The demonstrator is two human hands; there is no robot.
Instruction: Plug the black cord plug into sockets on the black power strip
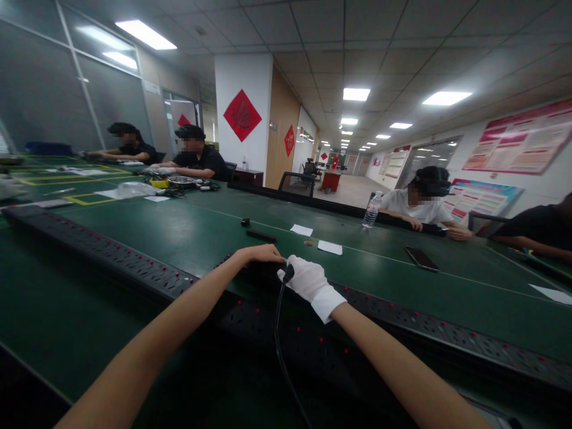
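Observation:
My right hand [308, 279], in a white knit glove, is closed around the thick black end of a black cable [277, 333]. From there the cable hangs down toward the bottom of the view. Bare and with its fingers pinched together, my left hand [264, 254] meets the right one at the fingertips. Whatever sits between the left fingers is too small to make out. Both hands are above the long black power strips [384, 308] with red dots that lie along the green table [196, 229].
Beyond my hands lie a dark bar [261, 236], a small black piece [245, 222], white paper slips [329, 247] and a phone [421, 258]. A water bottle [372, 210] stands near a person [413, 205] across the table. Two others sit at the far left.

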